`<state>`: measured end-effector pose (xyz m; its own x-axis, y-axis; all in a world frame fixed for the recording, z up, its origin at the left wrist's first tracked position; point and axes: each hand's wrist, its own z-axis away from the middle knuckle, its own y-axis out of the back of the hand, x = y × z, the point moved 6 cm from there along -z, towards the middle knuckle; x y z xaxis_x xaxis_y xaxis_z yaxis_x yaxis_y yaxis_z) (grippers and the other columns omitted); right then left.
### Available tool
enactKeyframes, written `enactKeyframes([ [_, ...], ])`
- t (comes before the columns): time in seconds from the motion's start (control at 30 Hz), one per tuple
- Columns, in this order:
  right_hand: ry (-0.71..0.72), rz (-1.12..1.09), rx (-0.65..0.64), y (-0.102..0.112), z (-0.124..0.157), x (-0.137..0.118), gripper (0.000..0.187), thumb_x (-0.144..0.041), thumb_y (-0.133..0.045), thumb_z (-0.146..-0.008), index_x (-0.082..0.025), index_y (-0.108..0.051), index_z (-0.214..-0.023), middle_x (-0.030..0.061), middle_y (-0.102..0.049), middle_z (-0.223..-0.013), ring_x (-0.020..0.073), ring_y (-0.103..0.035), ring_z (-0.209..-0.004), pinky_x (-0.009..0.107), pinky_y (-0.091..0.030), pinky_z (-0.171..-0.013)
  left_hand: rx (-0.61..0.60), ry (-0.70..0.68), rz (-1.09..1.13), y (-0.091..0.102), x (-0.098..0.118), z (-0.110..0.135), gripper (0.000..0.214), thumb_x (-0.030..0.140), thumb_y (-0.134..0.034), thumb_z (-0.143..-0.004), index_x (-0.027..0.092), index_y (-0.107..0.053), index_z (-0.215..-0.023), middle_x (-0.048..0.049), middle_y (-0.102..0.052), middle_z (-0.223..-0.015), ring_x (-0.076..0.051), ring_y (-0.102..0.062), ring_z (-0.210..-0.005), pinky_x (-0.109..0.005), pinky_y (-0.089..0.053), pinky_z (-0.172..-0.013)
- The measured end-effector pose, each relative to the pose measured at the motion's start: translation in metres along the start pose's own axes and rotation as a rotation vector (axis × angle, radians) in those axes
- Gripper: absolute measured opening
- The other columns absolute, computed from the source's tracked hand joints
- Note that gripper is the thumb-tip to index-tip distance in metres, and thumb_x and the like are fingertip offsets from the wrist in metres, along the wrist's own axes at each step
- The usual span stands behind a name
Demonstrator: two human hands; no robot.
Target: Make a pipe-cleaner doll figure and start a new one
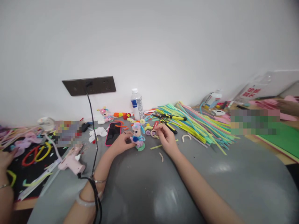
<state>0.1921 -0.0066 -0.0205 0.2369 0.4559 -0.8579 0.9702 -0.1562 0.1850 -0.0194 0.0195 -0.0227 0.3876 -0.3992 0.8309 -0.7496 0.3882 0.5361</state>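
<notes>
As hands (121,143) hold figurine (137,137), ring (154,133), bottle (137,105) capped

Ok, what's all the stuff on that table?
pipe-cleaner figure: one, pastel pink and blue, table centre
pipe-cleaner loop: one, pale pink, right fingers
pipe cleaners: many, yellow, green, pink, heaped right
pliers: two, yellow-black, on heap
phone: one, pink case, beside figure
water bottle: one, clear, by wall
glue gun: one, pink, left, corded
socket panel: one, dark, on wall
table: one, grey, under everything
left hand: one, bare, holding figure
right hand: one, bare, pinching loop
</notes>
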Motion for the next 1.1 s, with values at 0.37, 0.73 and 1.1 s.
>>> enactKeyframes([
  [0.37, -0.016, -0.081, 0.047, 0.0035, -0.0013, 0.0028, 0.012, -0.031, -0.047, -0.092, -0.022, -0.054, -0.094, 0.0, -0.056, -0.075, 0.0147, -0.049, -0.062, 0.028, -0.038, -0.059, -0.04, -0.106, -0.095, -0.0026, 0.0044, 0.001, 0.019, 0.032, -0.07, -0.077, 0.019, -0.074, -0.09, -0.0081, -0.069, -0.102, -0.027, -0.058, -0.107, -0.04, -0.042, -0.1],
  [0.73, -0.029, -0.098, 0.051, 0.0036, -0.0007, 0.0024, 0.013, -0.033, -0.048, -0.093, -0.022, -0.052, -0.095, -0.0009, -0.052, -0.073, 0.0143, -0.044, -0.059, 0.028, -0.034, -0.056, 0.003, -0.161, -0.09, -0.0024, -0.0003, -0.0003, 0.019, 0.03, -0.071, -0.078, 0.018, -0.074, -0.092, -0.0107, -0.069, -0.107, -0.028, -0.057, -0.111, -0.041, -0.041, -0.1],
  [1.1, -0.04, -0.014, -0.028, -0.005, 0.0013, -0.0027, 0.016, -0.037, -0.048, -0.093, -0.022, -0.053, -0.097, -0.0003, -0.053, -0.073, 0.0153, -0.047, -0.06, 0.028, -0.037, -0.057, -0.029, -0.147, -0.162, -0.0066, -0.0004, -0.0016, 0.016, 0.032, -0.068, -0.081, 0.019, -0.074, -0.089, -0.0082, -0.067, -0.101, -0.026, -0.056, -0.105, -0.039, -0.041, -0.097],
])
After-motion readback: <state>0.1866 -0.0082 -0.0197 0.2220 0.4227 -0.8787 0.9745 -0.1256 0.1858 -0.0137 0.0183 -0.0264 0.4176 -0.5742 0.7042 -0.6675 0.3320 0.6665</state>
